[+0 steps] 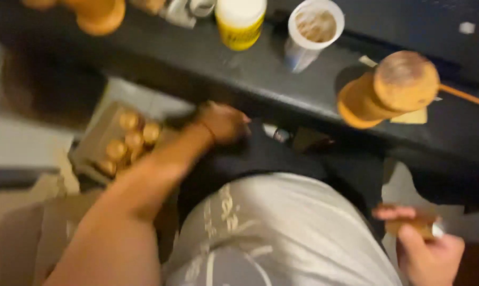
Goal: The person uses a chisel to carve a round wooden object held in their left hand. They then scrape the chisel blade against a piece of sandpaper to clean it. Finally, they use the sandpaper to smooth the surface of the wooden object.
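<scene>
Brown block [409, 225] in right hand [427, 254]; five golden rounds [130, 140] boxed.

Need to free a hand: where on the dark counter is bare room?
Bare counter lies between the yellow jar and the wooden piece at upper left. Crowded: white cup beside the jar, wooden grinder at right.

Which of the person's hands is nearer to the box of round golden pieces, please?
Left. The left hand reaches just right of the box of round golden pieces; the right hand is far off at lower right, holding a small brown piece.
</scene>
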